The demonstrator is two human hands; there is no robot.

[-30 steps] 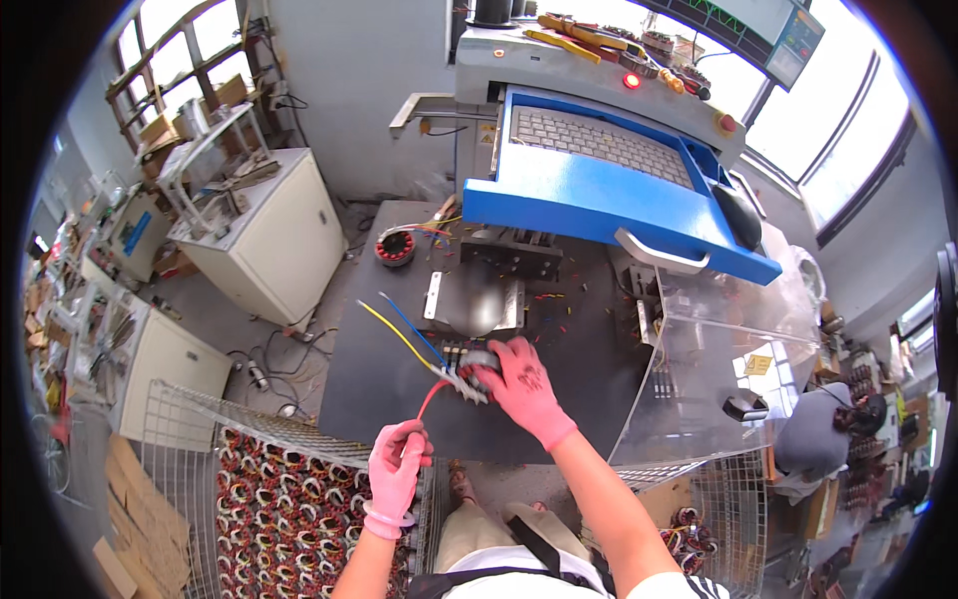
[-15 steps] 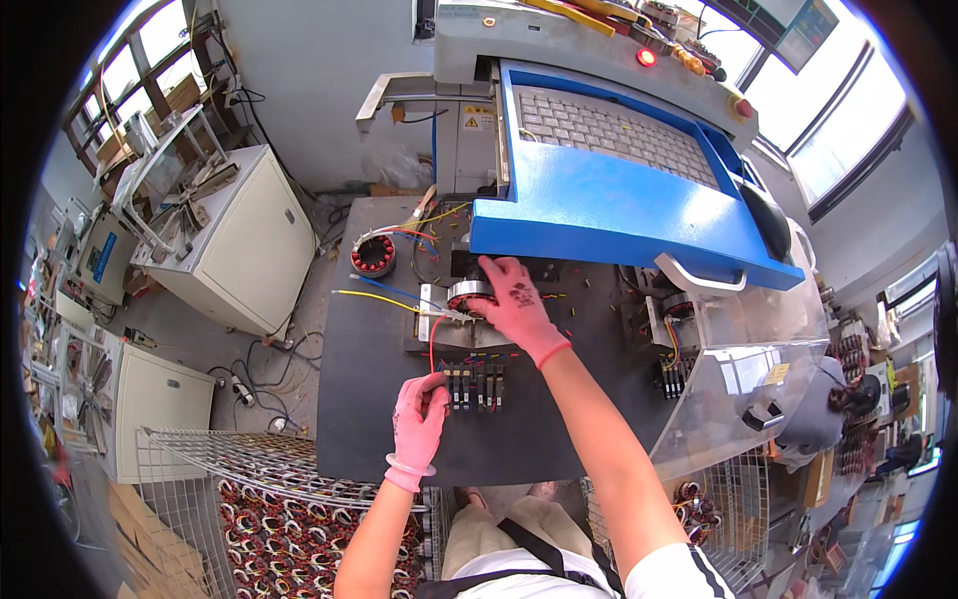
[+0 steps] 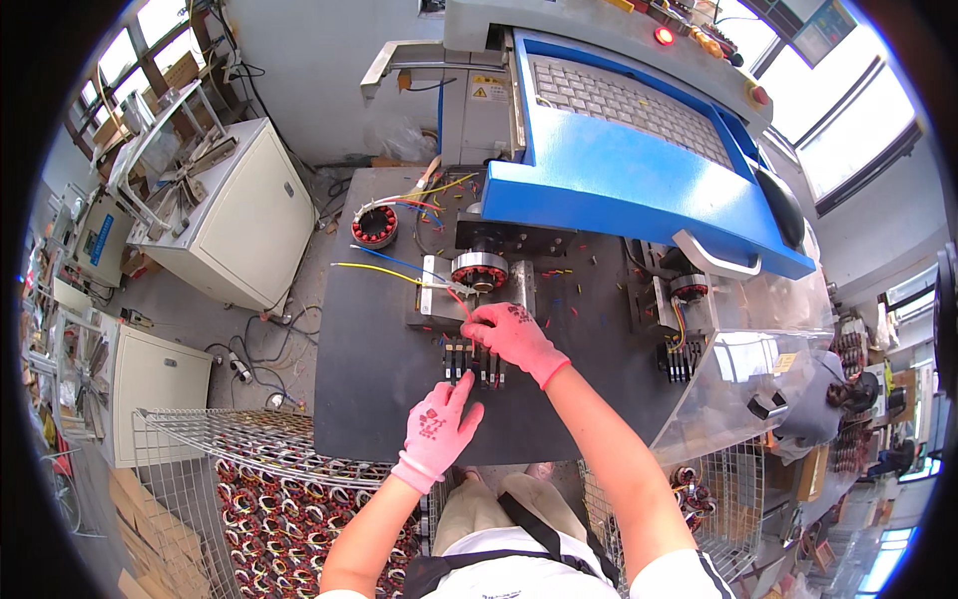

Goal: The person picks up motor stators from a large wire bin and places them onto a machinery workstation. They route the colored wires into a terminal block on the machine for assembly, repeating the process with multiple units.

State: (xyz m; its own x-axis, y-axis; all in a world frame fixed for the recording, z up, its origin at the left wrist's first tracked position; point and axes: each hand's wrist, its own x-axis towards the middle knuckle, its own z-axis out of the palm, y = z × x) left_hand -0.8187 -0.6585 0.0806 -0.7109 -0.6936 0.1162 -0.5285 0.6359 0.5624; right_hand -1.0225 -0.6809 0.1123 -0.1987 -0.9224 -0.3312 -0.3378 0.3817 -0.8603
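A motor stator (image 3: 480,270) with red windings sits in a metal fixture (image 3: 434,290) on the dark table. From it a red wire (image 3: 459,300) runs toward me, and the pink-gloved fingers of my right hand (image 3: 514,341) are pinched on it. A yellow wire (image 3: 374,268) and a blue wire (image 3: 391,259) stretch out to the left. In front of the fixture stands a row of black clips (image 3: 458,361), partly covered by my right hand. My left hand (image 3: 439,427), also gloved, has its index finger stretched to the clips and its thumb apart, holding nothing visible.
A second stator (image 3: 375,228) with loose wires lies at the table's back left. Another stator (image 3: 689,288) sits in a fixture at right, beside a clear shield (image 3: 718,374). A blue keyboard tray (image 3: 639,215) overhangs the back. Wire baskets (image 3: 269,439) of stators stand below; a person (image 3: 813,404) sits far right.
My right hand has left the stator and come nearer to the red wire, now pinching it. My left hand has let go of that wire and moved right, its finger at the clips.
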